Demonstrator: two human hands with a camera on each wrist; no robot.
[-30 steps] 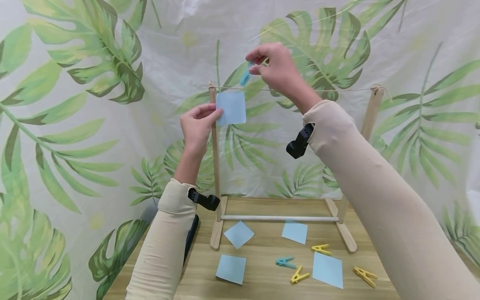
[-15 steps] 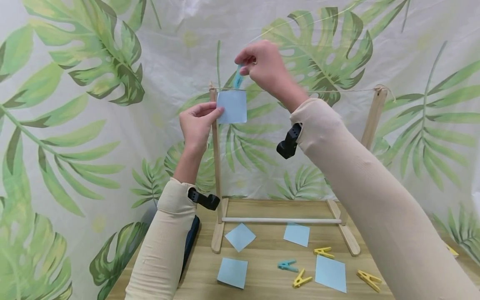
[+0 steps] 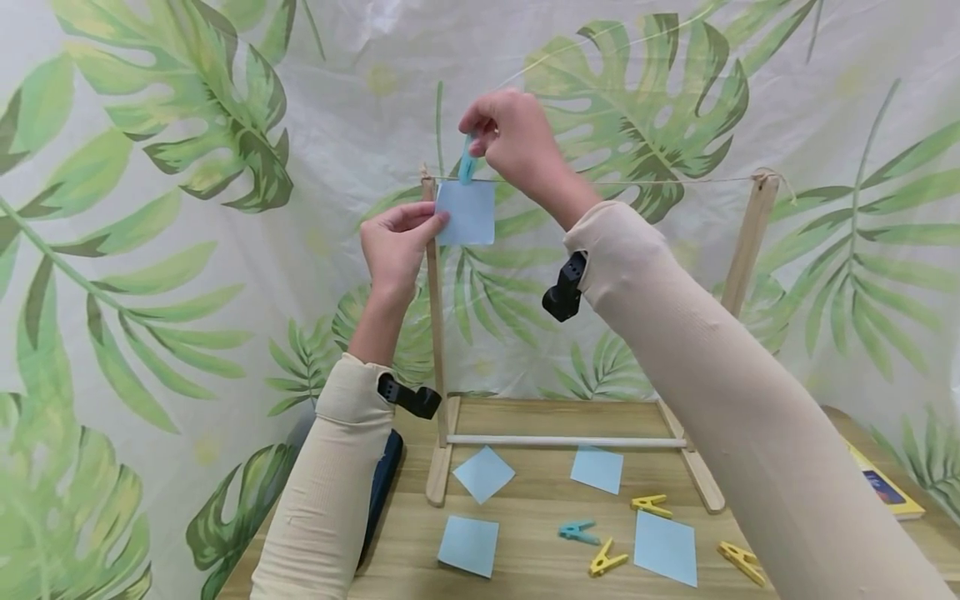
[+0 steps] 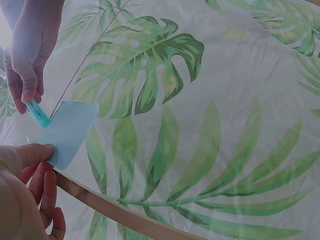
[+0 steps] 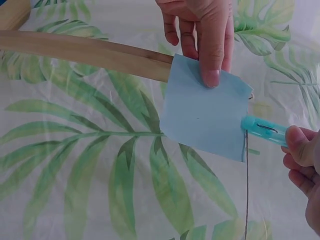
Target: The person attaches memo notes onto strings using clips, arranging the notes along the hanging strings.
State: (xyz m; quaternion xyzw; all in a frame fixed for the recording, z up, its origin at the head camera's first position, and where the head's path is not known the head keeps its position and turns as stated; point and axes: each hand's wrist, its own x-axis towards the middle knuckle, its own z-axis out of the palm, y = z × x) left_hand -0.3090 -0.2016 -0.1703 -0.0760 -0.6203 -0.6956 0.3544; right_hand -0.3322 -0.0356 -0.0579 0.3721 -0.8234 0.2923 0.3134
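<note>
My left hand [image 3: 395,250] pinches a blue paper square [image 3: 467,215] by its left edge, thumb in front, beside the left post of a wooden stand. The paper's top edge is at the thin string [image 3: 622,182] stretched between the two posts. Above it my right hand [image 3: 510,133] pinches a light-blue clothespin [image 3: 467,162] by its upper end. In the right wrist view the clothespin [image 5: 265,129] has its tip over the paper's edge [image 5: 205,112], right at the string. The left wrist view shows the clothespin [image 4: 38,114] meeting the paper's upper corner area.
On the wooden table [image 3: 405,542] lie several blue paper squares [image 3: 468,543], yellow clothespins [image 3: 607,558] and a blue-green clothespin [image 3: 577,532]. The stand's white crossbar [image 3: 566,442] runs low behind them. A dark case [image 3: 382,492] is at left, a yellow-edged book [image 3: 888,487] at right.
My right hand has moved left and slightly down, bringing the clothespin from above the string onto the paper's top edge. The left hand and paper have stayed almost in place.
</note>
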